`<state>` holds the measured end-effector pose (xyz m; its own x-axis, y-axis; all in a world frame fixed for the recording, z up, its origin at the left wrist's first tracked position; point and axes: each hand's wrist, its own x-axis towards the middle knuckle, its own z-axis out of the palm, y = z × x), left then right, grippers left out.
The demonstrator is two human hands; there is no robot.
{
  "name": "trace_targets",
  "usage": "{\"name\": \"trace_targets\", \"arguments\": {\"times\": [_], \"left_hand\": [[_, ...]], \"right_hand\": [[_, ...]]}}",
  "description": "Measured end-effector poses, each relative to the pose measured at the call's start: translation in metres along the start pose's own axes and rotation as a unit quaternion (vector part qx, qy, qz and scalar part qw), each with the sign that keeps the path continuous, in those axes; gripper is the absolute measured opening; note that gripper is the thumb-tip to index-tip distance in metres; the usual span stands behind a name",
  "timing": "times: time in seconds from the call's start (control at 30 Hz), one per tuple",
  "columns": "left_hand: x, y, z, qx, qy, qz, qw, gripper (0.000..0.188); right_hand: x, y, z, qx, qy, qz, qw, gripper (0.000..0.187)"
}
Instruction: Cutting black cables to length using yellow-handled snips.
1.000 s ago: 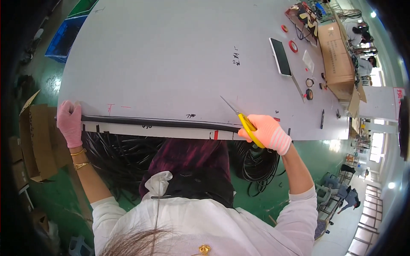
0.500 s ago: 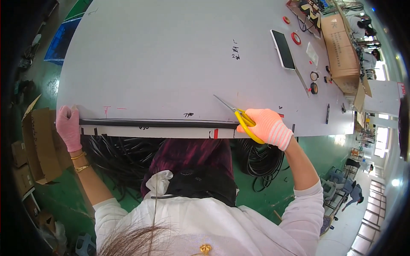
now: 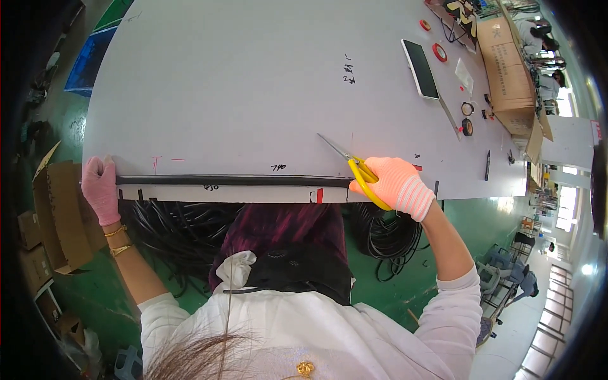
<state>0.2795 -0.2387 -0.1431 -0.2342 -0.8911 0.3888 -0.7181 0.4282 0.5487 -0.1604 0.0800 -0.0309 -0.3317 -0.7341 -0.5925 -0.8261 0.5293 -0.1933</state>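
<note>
Since a second ago, the right end of the black tube (image 3: 234, 181) is easing slightly away from the near edge of the counter (image 3: 240, 101), and my right hand (image 3: 396, 187) is travelling with it. Grey and broad, the counter is spreading out before me; along its near edge the tube is running nearly straight. For holding it well, I am judging that an even, gentle pull is serving best, since slack would be letting it bow. My forearms are reaching wide apart, the left (image 3: 136, 269) slanting outward to the counter's left corner, the right (image 3: 449, 250) bending inward. My left hand (image 3: 100, 190) is clenching the tube's left end. My right is gripping yellow-handled scissors (image 3: 354, 168) and seemingly pinching the other end, beyond a small red mark (image 3: 320, 195); the blades are pointing away from me, leftward.
</note>
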Motion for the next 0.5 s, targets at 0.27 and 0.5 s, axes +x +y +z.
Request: {"name": "trace_targets", "arguments": {"times": [0.27, 0.5], "left_hand": [[0.0, 0.0, -0.002, 0.023, -0.005, 0.001, 1.0, 0.038], [0.004, -0.002, -0.009, 0.05, -0.017, 0.006, 0.999, 0.035]], "right_hand": [[0.0, -0.007, 0.004, -0.074, -0.009, 0.046, 0.996, 0.047], [0.002, -0.014, -0.003, -0.118, -0.022, 0.06, 0.991, 0.035]]}}
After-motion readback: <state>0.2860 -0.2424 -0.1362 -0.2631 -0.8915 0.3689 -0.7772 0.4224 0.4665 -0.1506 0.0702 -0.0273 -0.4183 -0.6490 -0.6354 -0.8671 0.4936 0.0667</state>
